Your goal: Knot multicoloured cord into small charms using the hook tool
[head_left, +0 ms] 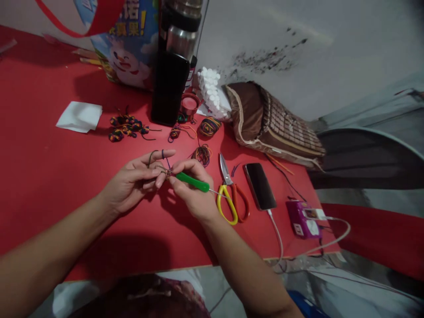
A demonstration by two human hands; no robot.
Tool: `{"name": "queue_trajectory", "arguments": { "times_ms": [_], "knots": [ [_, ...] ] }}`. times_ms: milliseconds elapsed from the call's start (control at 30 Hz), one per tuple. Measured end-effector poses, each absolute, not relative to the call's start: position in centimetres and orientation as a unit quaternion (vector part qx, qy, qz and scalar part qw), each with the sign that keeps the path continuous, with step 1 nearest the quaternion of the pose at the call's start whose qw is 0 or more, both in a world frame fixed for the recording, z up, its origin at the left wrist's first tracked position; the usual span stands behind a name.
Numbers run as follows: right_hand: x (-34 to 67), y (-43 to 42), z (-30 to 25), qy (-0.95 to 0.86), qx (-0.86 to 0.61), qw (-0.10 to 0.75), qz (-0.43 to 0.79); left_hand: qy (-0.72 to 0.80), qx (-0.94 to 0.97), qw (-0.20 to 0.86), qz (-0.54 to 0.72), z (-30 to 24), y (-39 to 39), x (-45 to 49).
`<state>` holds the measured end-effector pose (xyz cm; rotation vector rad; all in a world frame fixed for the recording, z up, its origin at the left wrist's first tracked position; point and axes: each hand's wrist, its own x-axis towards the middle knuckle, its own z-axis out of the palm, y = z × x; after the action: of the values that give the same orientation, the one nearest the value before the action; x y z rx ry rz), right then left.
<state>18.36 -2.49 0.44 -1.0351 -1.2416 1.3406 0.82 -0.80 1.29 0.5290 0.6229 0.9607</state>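
My right hand [195, 187] grips a crochet hook [194, 181] by its green handle, its thin metal end meeting the yarn between my hands. Dark yarn [167, 161] loops round the raised index finger of my left hand [134, 181], whose thumb and other fingers pinch a small piece of work that is mostly hidden. Beyond my fingers lies a loose coil of multicoloured yarn [202, 154], with a wound ball of yarn [210, 127] behind it. Several finished-looking knotted yarn pieces [127, 127] rest at the back left.
Scissors [228, 190] with yellow and orange handles lie right of my hand, beside a charging phone [260, 186]. A purple power block [303, 218] with cables sits at the table's right edge. Another phone [170, 88] leans on a metal flask [182, 35]. White tissue [79, 116] lies left.
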Motion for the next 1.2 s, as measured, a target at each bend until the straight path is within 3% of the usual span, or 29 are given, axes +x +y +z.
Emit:
{"name": "queue_trajectory", "arguments": {
  "times_ms": [567,1200],
  "knots": [
    [17.8,-2.4,-1.1,-0.51,-0.381,0.577,0.513,0.263,0.181,0.822,0.472,1.0,-0.5,0.9],
    [18.2,-2.3,0.1,-0.609,-0.42,0.526,0.419,0.363,0.251,0.759,0.479,1.3,-0.9,1.5]
  ]
}}
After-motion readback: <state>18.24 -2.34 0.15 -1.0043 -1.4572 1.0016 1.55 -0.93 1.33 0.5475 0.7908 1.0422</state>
